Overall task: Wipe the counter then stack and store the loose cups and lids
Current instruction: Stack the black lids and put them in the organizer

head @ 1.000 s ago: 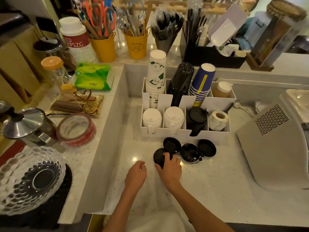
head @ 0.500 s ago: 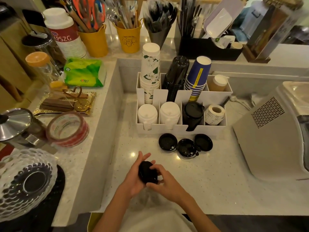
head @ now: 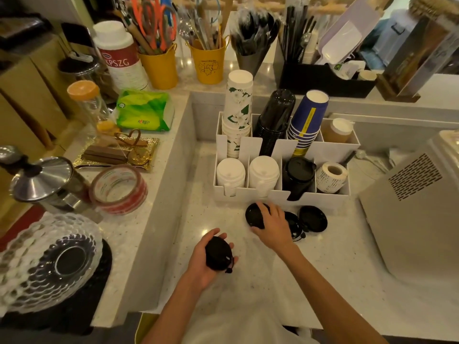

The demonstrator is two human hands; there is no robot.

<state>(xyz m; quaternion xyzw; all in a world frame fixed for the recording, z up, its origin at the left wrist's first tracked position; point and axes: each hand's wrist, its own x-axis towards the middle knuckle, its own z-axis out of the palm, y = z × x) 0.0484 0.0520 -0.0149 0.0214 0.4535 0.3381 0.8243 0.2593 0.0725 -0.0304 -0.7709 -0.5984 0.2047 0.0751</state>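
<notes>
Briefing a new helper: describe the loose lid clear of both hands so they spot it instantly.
Find the white organizer on the lower counter. In front of it three black lids lie in a row; take the rightmost lid, below the label roll. It alone is clear of the right hand.

organizer (head: 323, 196) at back of desk (head: 335, 269): cup stacks (head: 238, 108) in rear slots, lid stacks (head: 263, 172) in front slots. loose lids (head: 313, 218) just in front of it, right hand (head: 273, 222) on leftmost lid (head: 253, 216). left hand (head: 201, 261) nearer, further left, held lid (head: 218, 254) in it.
</notes>
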